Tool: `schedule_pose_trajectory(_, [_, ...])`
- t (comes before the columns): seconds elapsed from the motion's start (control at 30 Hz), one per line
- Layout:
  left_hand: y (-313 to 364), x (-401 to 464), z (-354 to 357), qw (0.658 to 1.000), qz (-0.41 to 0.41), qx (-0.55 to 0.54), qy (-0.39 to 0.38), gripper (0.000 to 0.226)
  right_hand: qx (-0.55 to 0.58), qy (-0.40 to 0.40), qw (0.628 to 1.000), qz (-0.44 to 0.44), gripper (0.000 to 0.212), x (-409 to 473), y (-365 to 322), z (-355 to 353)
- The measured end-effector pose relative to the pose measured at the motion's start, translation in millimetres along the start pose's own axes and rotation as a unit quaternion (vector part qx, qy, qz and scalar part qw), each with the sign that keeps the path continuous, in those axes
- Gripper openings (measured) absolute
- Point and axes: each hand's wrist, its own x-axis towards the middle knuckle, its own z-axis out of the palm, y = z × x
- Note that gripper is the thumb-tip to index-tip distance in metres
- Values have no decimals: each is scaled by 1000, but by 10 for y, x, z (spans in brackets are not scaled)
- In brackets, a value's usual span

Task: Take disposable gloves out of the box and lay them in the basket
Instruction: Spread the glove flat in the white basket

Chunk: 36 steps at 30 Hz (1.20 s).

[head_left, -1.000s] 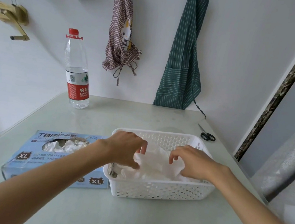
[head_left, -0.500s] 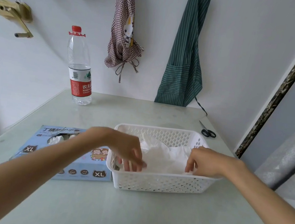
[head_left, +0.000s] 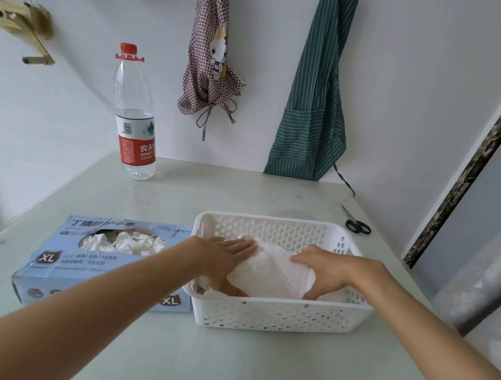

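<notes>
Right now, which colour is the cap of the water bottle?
Red; the cap of the water bottle shows best in the head view.

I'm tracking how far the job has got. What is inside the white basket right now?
White gloves lie bunched in the basket, with the left hand and right hand pressing on them. The basket floor is covered, so their count is unclear.
</notes>
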Motion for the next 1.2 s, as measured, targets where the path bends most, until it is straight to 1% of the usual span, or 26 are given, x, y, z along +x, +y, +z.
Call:
schedule_pose_trajectory(0.07, [5,30,46,999,-19,31,-14,100,-9,-10,1000,5,98,27,26,13])
schedule_pose_trajectory(0.17, [54,50,56,997,-34,66,-35,97,0,-29,1000,9,98,47,37,42])
schedule_pose_trajectory(0.23, [37,46,66,997,-34,65,-34,95,13,-26,1000,5,96,32,37,56])
schedule_pose_trajectory(0.3, [18,3,45,999,-32,23,-27,96,19,-14,1000,3,96,3,44,60])
schedule_pose_trajectory(0.4, [33,-54,-87,997,-43,-69,-18,97,33,4,999,9,97,-53,74,65])
schedule_pose_trajectory(0.47, [10,-57,-170,993,-52,-110,-5,89,42,15,999,14,96,-90,90,85])
schedule_pose_trajectory(0.5, [-15,-49,-186,994,-51,-101,-1,81,42,18,999,14,94,-109,92,102])
schedule_pose_trajectory(0.57, [-60,-36,-165,998,-44,-49,-6,68,43,8,999,15,90,-140,86,132])
schedule_pose_trajectory(0.63, [-62,-37,-119,999,-40,-18,-1,64,43,8,999,19,89,-148,59,121])
schedule_pose_trajectory(0.67, [-36,-23,-100,999,-38,-14,19,64,45,15,999,17,90,-153,55,111])
schedule_pose_trajectory(0.77, [-12,-138,-136,989,-48,-48,133,62,67,41,997,7,89,-231,-8,-10])
schedule_pose_trajectory(0.83, [-77,-368,-198,971,-69,-102,204,52,89,57,994,-5,76,-338,-71,-122])
schedule_pose_trajectory(0.87, [-153,-528,-210,958,-82,-124,244,44,95,78,992,-14,67,-381,-118,-180])
schedule_pose_trajectory(0.93, [-372,-871,-183,931,-118,-139,316,32,97,148,984,-32,50,-438,-260,-272])
schedule_pose_trajectory(0.97, [-522,-1055,-124,921,-145,-139,334,31,106,179,977,-47,44,-439,-393,-317])
schedule_pose_trajectory(1.0, [-671,-1223,-43,917,-177,-137,329,34,121,199,970,-69,39,-439,-564,-357])
schedule_pose_trajectory(1.03, [-805,-1366,60,921,-211,-134,299,43,135,208,964,-97,34,-420,-761,-390])
schedule_pose_trajectory(1.07, [-914,-1493,166,928,-243,-131,251,60,146,214,957,-129,30,-396,-993,-423])
schedule_pose_trajectory(1.1, [-989,-1586,261,934,-265,-130,204,83,152,219,951,-156,27,-353,-1214,-448])
schedule_pose_trajectory(1.13, [-1048,-1658,365,935,-281,-132,172,107,155,225,946,-177,24,-289,-1443,-469])
schedule_pose_trajectory(1.17, [-1083,-1679,449,935,-288,-135,155,126,152,234,942,-188,23,-211,-1625,-484])
schedule_pose_trajectory(1.2, [-1109,-1684,525,934,-295,-141,145,137,141,244,940,-191,23,-131,-1793,-492])
